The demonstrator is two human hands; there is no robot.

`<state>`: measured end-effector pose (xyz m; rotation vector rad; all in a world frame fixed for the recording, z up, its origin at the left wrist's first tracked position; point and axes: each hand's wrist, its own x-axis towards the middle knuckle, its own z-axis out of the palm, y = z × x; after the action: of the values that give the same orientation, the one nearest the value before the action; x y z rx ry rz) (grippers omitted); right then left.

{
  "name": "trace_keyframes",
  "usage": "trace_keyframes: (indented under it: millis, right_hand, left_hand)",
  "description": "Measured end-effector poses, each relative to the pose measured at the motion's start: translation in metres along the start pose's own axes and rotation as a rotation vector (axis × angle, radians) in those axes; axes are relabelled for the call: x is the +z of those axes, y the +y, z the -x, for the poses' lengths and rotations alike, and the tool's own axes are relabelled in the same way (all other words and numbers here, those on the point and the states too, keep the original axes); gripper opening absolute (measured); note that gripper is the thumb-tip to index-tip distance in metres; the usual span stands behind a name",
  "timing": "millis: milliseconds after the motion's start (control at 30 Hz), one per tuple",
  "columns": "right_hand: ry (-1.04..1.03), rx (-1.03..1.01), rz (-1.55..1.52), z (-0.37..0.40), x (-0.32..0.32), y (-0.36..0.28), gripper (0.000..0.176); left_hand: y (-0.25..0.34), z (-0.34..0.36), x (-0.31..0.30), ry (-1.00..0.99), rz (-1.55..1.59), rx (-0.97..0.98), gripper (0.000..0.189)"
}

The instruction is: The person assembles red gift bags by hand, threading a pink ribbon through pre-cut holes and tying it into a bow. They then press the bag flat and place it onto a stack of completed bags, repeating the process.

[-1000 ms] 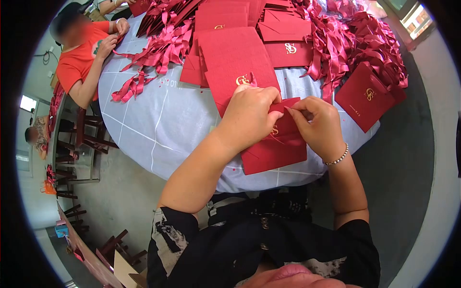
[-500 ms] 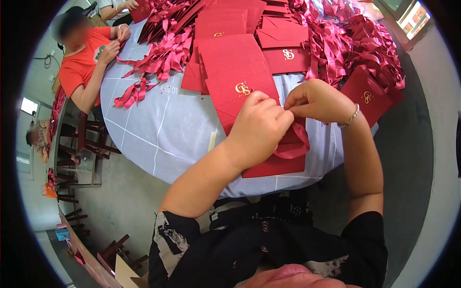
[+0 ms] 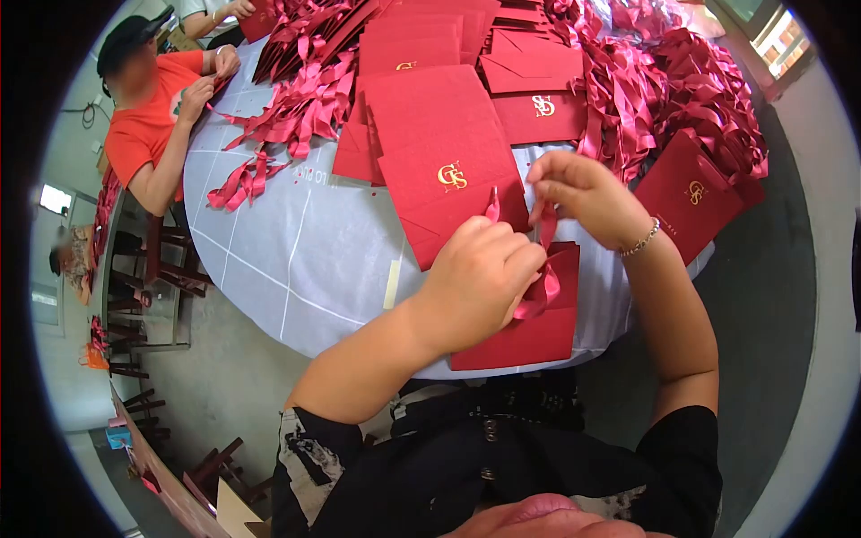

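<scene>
A dark pink satin ribbon [image 3: 541, 292] forms a loop above a red paper bag [image 3: 529, 342] at the table's near edge. My left hand [image 3: 484, 285] is closed around the ribbon, and a short ribbon end pokes out above the knuckles. To its upper right, the thumb and fingers of my right hand [image 3: 583, 193] pinch another stretch of the ribbon, which hangs down toward the bag. Just beyond both hands lies a stack of red bags [image 3: 439, 134] with a gold monogram. The spot where the ribbon meets the bag is hidden by my left hand.
Piles of ribbons [image 3: 619, 108] and more red bags [image 3: 691, 193] lie at the right. Another ribbon heap [image 3: 309, 112] is at the left of the cloth-covered table [image 3: 269, 260]. A person in an orange shirt [image 3: 152, 117] handles ribbon at the far left.
My hands have moved apart: the right hand has drawn up and away with ribbon, the left has come slightly lower. The bag beneath has shifted nearer to my body.
</scene>
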<state>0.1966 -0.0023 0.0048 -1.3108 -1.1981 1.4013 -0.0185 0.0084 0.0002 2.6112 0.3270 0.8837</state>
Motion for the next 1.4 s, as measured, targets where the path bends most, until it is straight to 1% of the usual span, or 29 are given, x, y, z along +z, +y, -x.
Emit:
trace_keyframes:
  millis: [67,100,167,200,267,300,333,400,433,467,533,567,633,667,700,767,800,867,900,967,1000,1067,1100,1133,1167,1233,1300,1333,1400]
  right_hand:
    - [-0.078,0.121,-0.062,0.006,0.006,0.001,0.013]
    - [-0.076,0.123,-0.067,0.005,0.008,0.0,0.013]
    - [-0.064,0.251,-0.062,0.004,0.013,-0.009,0.028]
    - [-0.062,0.249,-0.067,0.004,0.01,-0.012,0.028]
    - [-0.194,0.375,0.175,0.001,0.004,-0.016,0.052]
    - [-0.202,0.385,0.201,-0.002,0.006,-0.011,0.065]
    - [-0.199,0.381,0.199,-0.004,0.007,-0.008,0.065]
    - [-0.323,0.41,0.133,-0.006,0.011,-0.007,0.058]
    - [-0.33,0.396,0.04,-0.003,0.017,-0.01,0.047]
    - [-0.329,0.395,0.039,-0.003,0.018,-0.006,0.047]
    - [-0.34,0.256,-0.113,-0.005,0.022,-0.001,0.035]
    - [-0.245,0.223,-0.081,-0.004,0.022,-0.001,0.03]
    - [0.032,-0.089,0.4,-0.009,0.023,0.003,0.032]
    - [0.151,-0.15,0.496,-0.011,0.014,-0.003,0.034]
    - [0.236,-0.074,0.45,-0.019,-0.001,-0.002,0.035]
    - [0.218,0.025,0.263,-0.014,-0.008,-0.015,0.033]
    - [0.218,0.018,0.268,-0.012,-0.006,-0.016,0.033]
    - [0.229,-0.017,0.05,-0.007,-0.003,-0.016,0.031]
    - [0.189,-0.061,-0.015,-0.002,-0.007,-0.018,0.031]
    - [0.268,-0.248,-0.186,0.012,-0.006,-0.018,0.035]
    - [0.26,-0.211,-0.293,0.022,-0.009,-0.021,0.042]
    - [0.304,-0.155,-0.398,0.038,-0.002,-0.018,0.05]
    - [0.141,-0.127,-0.347,0.037,-0.011,0.004,0.054]
    - [0.073,-0.139,-0.305,0.05,-0.002,0.018,0.056]
    - [-0.011,-0.003,-0.393,0.065,0.013,0.019,0.059]
    - [-0.204,0.045,-0.455,0.083,0.041,0.023,0.055]
    - [-0.343,-0.002,-0.576,0.09,0.044,0.033,0.051]
    - [-0.392,-0.019,-0.78,0.093,0.04,0.029,0.052]
    - [0.083,-0.134,-0.665,0.096,0.053,0.022,0.059]
  left_hand:
    - [0.004,0.001,0.003,-0.003,-0.001,0.025,0.025]
    - [0.006,0.001,0.003,0.012,-0.022,0.049,0.023]
    - [0.01,-0.001,0.002,0.022,-0.044,0.074,0.021]
    - [0.013,-0.002,0.0,0.02,-0.064,0.109,0.02]
    - [0.018,-0.003,-0.001,0.015,-0.088,0.148,0.019]
    - [0.022,-0.003,0.0,0.041,-0.108,0.184,0.019]
    - [0.026,-0.002,0.001,0.067,-0.129,0.221,0.019]
    - [0.029,0.0,0.003,0.052,-0.168,0.26,0.022]
    - [0.031,0.0,0.003,0.052,-0.154,0.271,0.021]
    - [0.033,0.001,0.002,0.053,-0.141,0.281,0.019]
    - [0.031,0.0,0.001,0.033,-0.112,0.24,0.016]
    - [0.029,0.0,0.0,0.011,-0.083,0.196,0.013]
    - [0.023,0.001,0.005,0.028,0.05,0.049,0.007]
    - [0.02,0.001,0.003,0.003,0.144,-0.009,0.006]
    - [0.018,0.0,0.0,0.019,0.145,-0.022,0.006]
    - [0.013,-0.002,-0.002,0.016,0.125,-0.081,0.009]
    - [0.014,-0.002,-0.003,0.021,0.121,-0.077,0.009]
    - [0.017,-0.003,-0.007,-0.025,0.291,-0.186,0.012]
    - [0.017,-0.003,-0.008,-0.015,0.282,-0.174,0.012]
    - [0.016,-0.003,-0.011,0.059,0.384,-0.16,0.016]
    - [0.017,-0.003,-0.014,0.078,0.373,-0.145,0.016]
    - [0.018,-0.001,-0.023,0.22,0.628,-0.3,0.016]
    - [0.008,0.002,-0.022,0.279,0.58,-0.124,0.018]
    - [0.004,0.002,-0.019,0.364,0.699,-0.064,0.02]
    - [0.002,0.002,-0.017,0.445,0.821,-0.003,0.023]
    - [0.001,0.004,-0.011,0.459,0.917,-0.024,0.026]
    - [-0.001,0.003,-0.007,0.457,1.085,-0.025,0.027]
    - [-0.001,0.006,-0.007,0.477,1.121,-0.023,0.027]
    - [0.0,0.01,-0.018,0.447,1.161,-0.22,0.03]
